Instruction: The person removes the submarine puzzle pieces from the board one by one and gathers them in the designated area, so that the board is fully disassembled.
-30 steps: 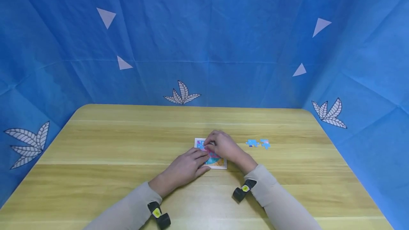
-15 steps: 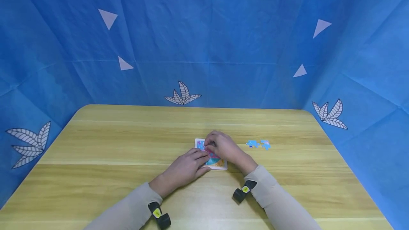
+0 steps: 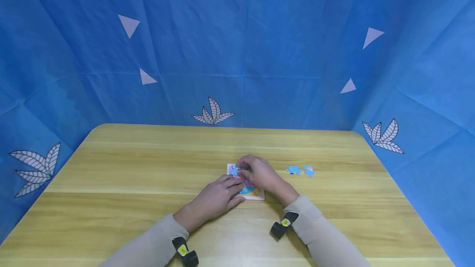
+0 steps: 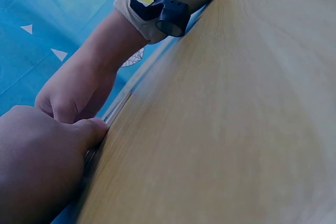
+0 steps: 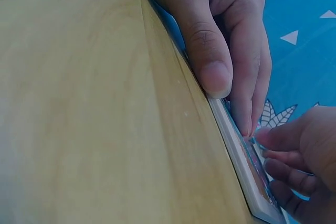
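**Blue backdrop [image 3: 282, 44], wooden table [image 3: 130, 217], small puzzle [image 3: 252, 193] under two hands**

Head view: The puzzle, white-bordered and printed in blue, pink and orange, lies on the table just below the centre of the frame. From the lower left, the left hand [image 3: 216, 201] rests on it, fingers relaxed. From the lower right, the right hand [image 3: 262, 175] bends its fingers over the puzzle's upper part; whether they pinch a piece cannot be told. Two loose blue pieces [image 3: 294, 170] lie side by side, right of centre.

Left wrist view: The left hand fills the lower left, mostly hiding the puzzle. Behind it, the right arm, wearing a black device [image 4: 173, 18], slants from the top.

Right wrist view: At centre, the left hand's thumb touches the white border. The right hand's fingertips sit near the left's, lower right.
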Tool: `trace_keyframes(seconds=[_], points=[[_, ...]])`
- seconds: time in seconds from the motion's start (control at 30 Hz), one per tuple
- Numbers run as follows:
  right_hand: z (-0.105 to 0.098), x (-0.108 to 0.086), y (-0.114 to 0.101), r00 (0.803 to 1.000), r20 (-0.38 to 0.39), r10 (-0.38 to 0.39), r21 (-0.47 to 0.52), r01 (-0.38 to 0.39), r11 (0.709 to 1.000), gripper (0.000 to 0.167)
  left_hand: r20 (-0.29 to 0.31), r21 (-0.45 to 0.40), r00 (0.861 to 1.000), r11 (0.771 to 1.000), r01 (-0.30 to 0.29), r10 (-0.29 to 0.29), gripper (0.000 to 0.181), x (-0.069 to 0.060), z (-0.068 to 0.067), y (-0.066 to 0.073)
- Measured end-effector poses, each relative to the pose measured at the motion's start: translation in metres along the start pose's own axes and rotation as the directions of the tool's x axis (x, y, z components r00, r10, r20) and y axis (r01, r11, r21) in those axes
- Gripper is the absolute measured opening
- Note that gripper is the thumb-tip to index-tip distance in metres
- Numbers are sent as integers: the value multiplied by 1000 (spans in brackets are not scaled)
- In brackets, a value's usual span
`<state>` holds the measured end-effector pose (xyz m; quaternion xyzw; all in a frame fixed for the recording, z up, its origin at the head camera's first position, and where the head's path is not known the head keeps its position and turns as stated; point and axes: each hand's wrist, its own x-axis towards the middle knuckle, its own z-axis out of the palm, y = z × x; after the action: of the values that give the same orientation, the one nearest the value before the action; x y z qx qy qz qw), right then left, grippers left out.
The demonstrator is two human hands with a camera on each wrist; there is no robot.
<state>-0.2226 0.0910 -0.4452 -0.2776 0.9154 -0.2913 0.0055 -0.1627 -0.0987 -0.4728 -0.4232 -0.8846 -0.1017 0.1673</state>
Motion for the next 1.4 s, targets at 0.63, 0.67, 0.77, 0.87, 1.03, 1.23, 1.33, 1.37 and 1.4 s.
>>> trace_keyframes(seconds=[0.63,0.67,0.77,0.87,1.03,1.23,1.33,1.37,1.4], points=[[6,1,8,993,-60,105,184,-92,979,9,65,-10,997,999,38,-37,46,-3,0,3],[6,0,8,993,-57,105,188,-92,978,9,67,-9,997,999,40,-39,47,-3,0,3],[3,0,9,993,-46,108,201,-97,975,8,72,-11,996,999,43,-42,47,-3,0,3],[-2,-1,10,991,-41,125,221,-113,969,9,75,-12,996,999,47,-46,47,-2,0,3],[-17,-2,12,986,-53,157,258,-139,956,12,81,-18,995,998,61,-60,47,-1,-1,4],[-35,-3,18,984,-66,163,259,-141,956,15,90,-11,994,998,68,-67,47,0,-2,4],[-42,-4,22,984,-76,161,254,-138,957,15,97,-14,993,997,74,-73,47,0,-3,4],[-45,-5,23,984,-79,162,252,-138,958,15,101,-14,992,997,77,-75,47,1,-4,3],[-47,-5,24,984,-82,161,250,-136,959,15,105,-14,991,997,79,-77,47,1,-4,3]])
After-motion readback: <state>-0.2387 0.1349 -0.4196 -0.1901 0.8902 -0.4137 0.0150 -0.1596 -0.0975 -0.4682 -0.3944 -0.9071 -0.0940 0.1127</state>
